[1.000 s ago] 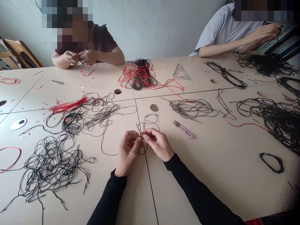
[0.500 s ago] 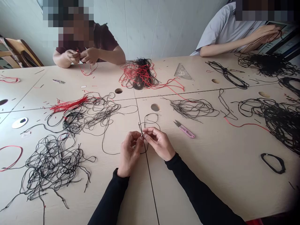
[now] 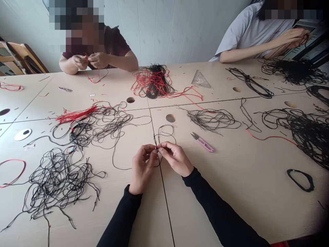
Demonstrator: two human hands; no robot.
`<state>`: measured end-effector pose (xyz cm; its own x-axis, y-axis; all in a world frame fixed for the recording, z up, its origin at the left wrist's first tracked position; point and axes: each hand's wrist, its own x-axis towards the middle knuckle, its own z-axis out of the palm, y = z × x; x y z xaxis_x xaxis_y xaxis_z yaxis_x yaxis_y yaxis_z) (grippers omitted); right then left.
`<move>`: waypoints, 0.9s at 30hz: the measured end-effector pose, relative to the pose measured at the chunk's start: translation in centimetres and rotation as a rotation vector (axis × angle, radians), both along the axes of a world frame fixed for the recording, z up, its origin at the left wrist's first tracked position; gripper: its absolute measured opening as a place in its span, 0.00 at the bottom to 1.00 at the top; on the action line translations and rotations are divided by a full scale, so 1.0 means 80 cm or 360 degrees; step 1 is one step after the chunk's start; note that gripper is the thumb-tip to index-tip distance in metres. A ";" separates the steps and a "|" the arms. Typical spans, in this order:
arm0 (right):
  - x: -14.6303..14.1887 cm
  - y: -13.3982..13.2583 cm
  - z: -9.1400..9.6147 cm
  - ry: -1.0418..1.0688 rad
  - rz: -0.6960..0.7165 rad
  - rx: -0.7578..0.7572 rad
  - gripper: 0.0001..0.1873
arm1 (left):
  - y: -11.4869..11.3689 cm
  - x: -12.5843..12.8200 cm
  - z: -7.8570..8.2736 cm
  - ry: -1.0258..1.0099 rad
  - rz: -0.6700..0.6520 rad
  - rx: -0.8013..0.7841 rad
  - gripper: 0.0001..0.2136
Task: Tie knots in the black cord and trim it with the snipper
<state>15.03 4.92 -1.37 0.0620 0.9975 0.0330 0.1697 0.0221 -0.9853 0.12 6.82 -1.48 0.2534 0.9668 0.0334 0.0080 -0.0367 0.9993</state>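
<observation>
My left hand (image 3: 143,168) and my right hand (image 3: 176,158) meet at the fingertips above the table's middle seam. Both pinch a thin black cord (image 3: 156,148) at one spot, and my fingers hide part of it. A loop of that cord (image 3: 167,132) rises beyond my right hand, and another part hangs below the pinch. Pink-handled thread snips (image 3: 203,144) lie to the right of my right hand, not touching it. Both my sleeves are black.
Tangled black cord (image 3: 58,181) and a red-and-black heap (image 3: 95,123) lie to my left, with more black tangles (image 3: 307,137) to my right. A red-and-black bundle (image 3: 154,82) and a clear set square (image 3: 202,79) lie farther off. Two co-workers at the far side handle cords.
The view has drifted slightly, so the table's contents sit a little farther right. My hands have barely shifted and still pinch the black cord.
</observation>
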 end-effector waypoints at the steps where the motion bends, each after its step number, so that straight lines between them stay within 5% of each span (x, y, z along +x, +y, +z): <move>1: 0.001 0.000 0.000 0.0004 0.0006 -0.0006 0.14 | 0.001 0.000 0.001 -0.0037 -0.0015 -0.0043 0.09; 11: 0.001 0.001 0.003 0.0009 0.0014 -0.0031 0.14 | 0.006 0.001 0.003 -0.0197 0.0030 -0.0302 0.11; 27: -0.005 -0.001 0.004 -0.0344 0.0001 0.0130 0.11 | 0.008 0.000 0.005 -0.0223 0.0015 -0.0259 0.11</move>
